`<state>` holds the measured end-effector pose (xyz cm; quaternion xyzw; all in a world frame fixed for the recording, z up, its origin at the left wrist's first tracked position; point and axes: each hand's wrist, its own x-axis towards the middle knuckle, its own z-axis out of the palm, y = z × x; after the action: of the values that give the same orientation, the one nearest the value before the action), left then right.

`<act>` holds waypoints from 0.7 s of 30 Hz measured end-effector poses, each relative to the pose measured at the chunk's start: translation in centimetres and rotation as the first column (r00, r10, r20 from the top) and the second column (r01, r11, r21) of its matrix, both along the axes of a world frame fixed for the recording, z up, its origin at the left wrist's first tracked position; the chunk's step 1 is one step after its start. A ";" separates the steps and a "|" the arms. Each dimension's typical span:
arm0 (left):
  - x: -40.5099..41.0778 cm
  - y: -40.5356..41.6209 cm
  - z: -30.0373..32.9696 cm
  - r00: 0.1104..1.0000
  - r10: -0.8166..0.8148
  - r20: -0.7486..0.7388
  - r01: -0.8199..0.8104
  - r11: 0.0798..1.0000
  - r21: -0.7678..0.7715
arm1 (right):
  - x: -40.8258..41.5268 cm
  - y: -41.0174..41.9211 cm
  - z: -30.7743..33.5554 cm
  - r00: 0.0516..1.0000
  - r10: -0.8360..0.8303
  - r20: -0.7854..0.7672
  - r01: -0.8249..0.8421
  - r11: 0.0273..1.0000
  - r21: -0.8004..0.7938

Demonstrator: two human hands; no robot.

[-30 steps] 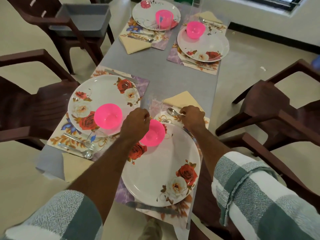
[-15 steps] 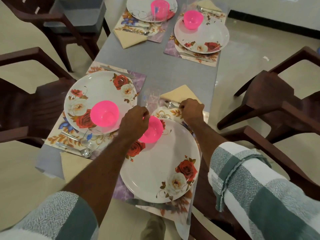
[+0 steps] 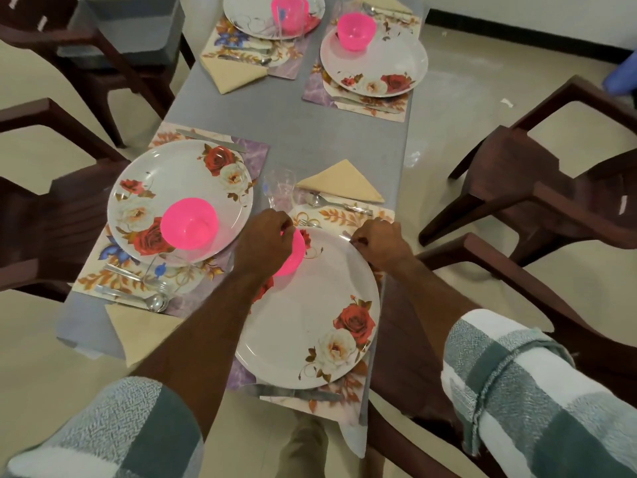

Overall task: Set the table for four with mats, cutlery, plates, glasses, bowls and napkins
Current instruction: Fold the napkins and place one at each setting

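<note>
My left hand [image 3: 267, 241] gripped the pink bowl [image 3: 293, 251] on the plate [image 3: 310, 322] at the tabletop's near right corner while my right hand [image 3: 377, 243] pinched that plate's far rim, probably to square the setting.

Single head-worn view, looking steeply down, close above the table [image 3: 303, 139]

The table [image 3: 310, 139] is grey and narrow. Dark brown chairs stand round it: two on its left [image 3: 51, 215], one of them further up and bearing a grey bin [image 3: 127, 25] on its seat, and two on its right [image 3: 551, 174]. Beyond the table's far right corner lies a blue thing [image 3: 620, 77] (cut off by the edge).
</note>
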<state>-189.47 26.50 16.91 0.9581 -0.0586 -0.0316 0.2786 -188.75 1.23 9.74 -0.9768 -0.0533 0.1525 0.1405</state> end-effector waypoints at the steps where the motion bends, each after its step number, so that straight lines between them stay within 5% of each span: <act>1: -0.1 -0.1 0.1 1.000 0.002 0.000 -0.002 1.000 0.004 | 0.0 0.1 0.0 1.000 -0.003 0.000 0.003 1.000 -0.003; 16: 0.1 -0.4 -0.1 1.000 0.000 -0.001 0.000 1.000 0.012 | 3.5 1.7 0.7 0.952 -0.298 -0.070 0.299 0.954 -0.002; 21: 0.1 -0.5 -0.4 1.000 -0.012 0.013 0.012 1.000 0.017 | 4.3 2.0 0.9 0.967 -0.254 -0.032 0.253 0.966 -0.047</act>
<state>-189.38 26.03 16.55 0.9602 -0.0658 -0.0276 0.2699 -184.50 3.21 10.66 -0.9754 0.0779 0.1526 0.1391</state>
